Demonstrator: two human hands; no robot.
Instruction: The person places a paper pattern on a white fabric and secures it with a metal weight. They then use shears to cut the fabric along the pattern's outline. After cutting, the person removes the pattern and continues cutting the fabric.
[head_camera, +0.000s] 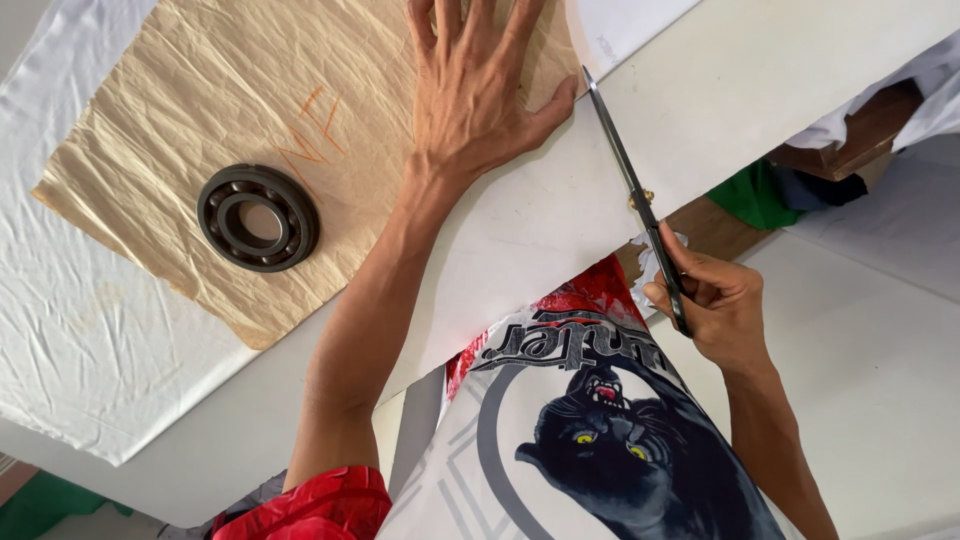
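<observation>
My left hand (470, 95) lies flat, fingers spread, pressing a creased tan paper pattern (200, 90) onto white cloth (90, 340) on the white surface (760, 80). My right hand (715, 300) is closed around the handles of long dark scissors (630, 180), blades nearly together, tip just beside the pattern's edge. I judge the paper light, limp and quick to slide, so it wants pinning near the cut. A heavy steel ball bearing (258, 217) weighs down its far part.
</observation>
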